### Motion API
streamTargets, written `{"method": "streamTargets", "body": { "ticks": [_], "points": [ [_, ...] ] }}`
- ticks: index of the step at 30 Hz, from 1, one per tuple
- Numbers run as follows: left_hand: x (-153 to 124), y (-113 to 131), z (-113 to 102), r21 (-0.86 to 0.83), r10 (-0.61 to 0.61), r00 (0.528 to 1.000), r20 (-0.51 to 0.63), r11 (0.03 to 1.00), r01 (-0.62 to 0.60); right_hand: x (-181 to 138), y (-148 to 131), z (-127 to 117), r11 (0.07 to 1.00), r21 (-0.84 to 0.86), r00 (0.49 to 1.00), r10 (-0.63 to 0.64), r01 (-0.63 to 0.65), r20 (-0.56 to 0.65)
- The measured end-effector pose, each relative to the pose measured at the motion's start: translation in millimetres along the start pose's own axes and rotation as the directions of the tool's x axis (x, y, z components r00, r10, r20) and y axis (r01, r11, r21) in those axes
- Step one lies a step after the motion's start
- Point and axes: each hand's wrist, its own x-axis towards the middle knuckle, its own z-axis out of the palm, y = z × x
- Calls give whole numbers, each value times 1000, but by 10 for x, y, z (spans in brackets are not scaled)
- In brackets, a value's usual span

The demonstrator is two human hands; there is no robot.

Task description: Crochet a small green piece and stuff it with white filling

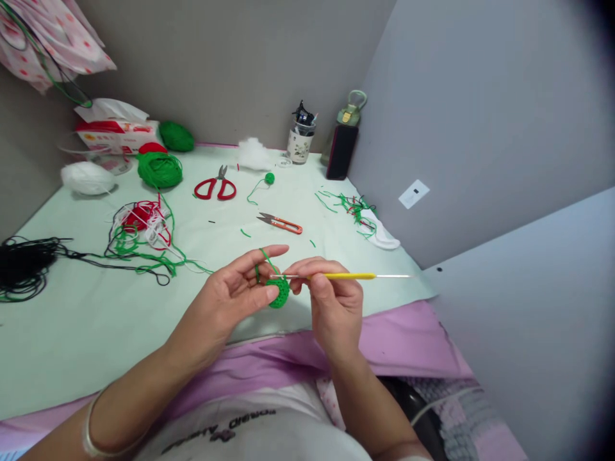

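Observation:
A small round piece of green crochet (278, 296) is pinched between the thumb and fingers of my left hand (235, 285). Green yarn (269, 261) runs from it up over my raised left index finger and around another finger. My right hand (336, 294) grips a crochet hook (350, 276) by its yellow handle, pen-like. The hook's metal tip lies at the top edge of the green piece, and its other metal end points right. Both hands are above the table's front edge. Whether a loop sits on the tip is too small to tell.
Beyond my hands lie orange thread snips (283, 224), red-handled scissors (215, 187) and a small green ball (270, 178). Tangled yarn (144, 224), a green skein (160, 169) and black yarn (29, 262) are leftward. A phone (343, 152) leans against a bottle (350, 114) near the right wall.

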Motion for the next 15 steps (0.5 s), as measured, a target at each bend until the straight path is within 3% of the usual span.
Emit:
{"method": "streamTargets", "body": {
  "ticks": [5,8,10,12,15],
  "points": [
    [8,15,-23,77,46,998,-39,996,-43,3,-41,-9,1000,-2,1000,-2,2,4],
    [0,38,18,195,86,993,-80,978,-69,-23,-91,-7,968,-197,988,-150,157,48],
    [-13,44,62,289,134,981,-141,953,-89,-58,-108,-16,859,-389,943,-291,332,164],
    [-23,38,102,317,184,963,-195,941,-116,-98,-92,-32,686,-548,878,-380,479,292],
    [-17,17,120,159,117,974,-193,983,-87,-139,-14,-56,485,-659,811,-444,575,380]
  ]
}}
